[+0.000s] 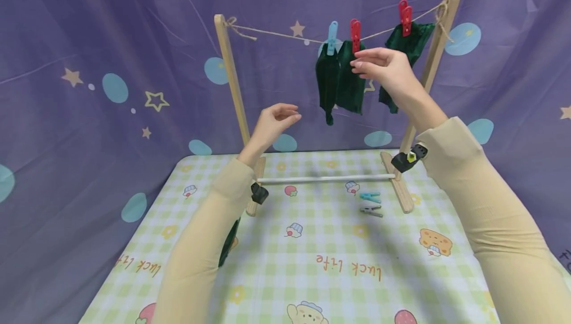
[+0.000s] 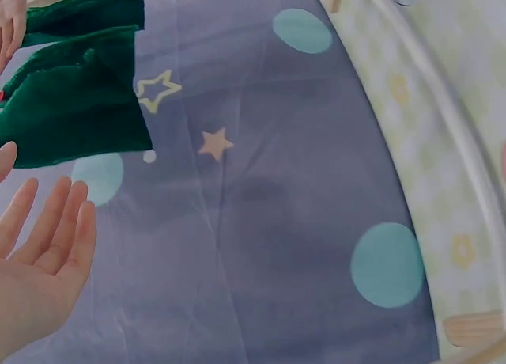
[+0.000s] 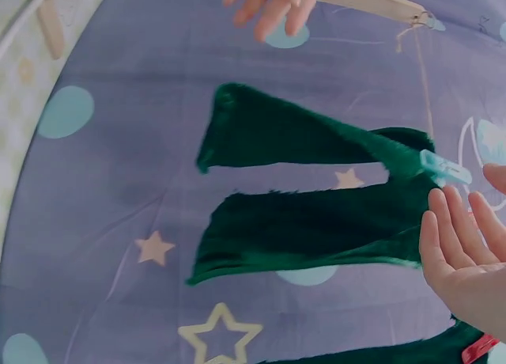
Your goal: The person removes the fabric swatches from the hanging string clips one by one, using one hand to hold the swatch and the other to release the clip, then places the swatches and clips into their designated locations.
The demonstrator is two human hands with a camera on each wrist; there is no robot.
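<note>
Small dark green cloth [image 1: 327, 81] hangs from a twine line; in the right wrist view it shows two leg-like parts joined near the top. A light blue clothespin [image 1: 332, 36] and a red clothespin [image 1: 355, 36] clip it to the line. My right hand [image 1: 390, 71] is raised at the lower end of this red clothespin, fingers loosely extended and holding nothing. To the left of the cloth, lower down, my left hand [image 1: 274, 121] hovers with relaxed fingers, also holding nothing. Another green cloth [image 1: 410, 41] hangs at the right under a second red clothespin [image 1: 405, 21].
The twine is tied between two wooden posts [image 1: 234, 81], joined low down by a white rod [image 1: 325, 179]. Blue-green and grey clothespins [image 1: 371, 211] lie on the checked tablecloth [image 1: 312, 244]. Some green fabric [image 1: 229, 242] shows beside my left sleeve. A purple curtain [image 1: 147, 27] hangs behind.
</note>
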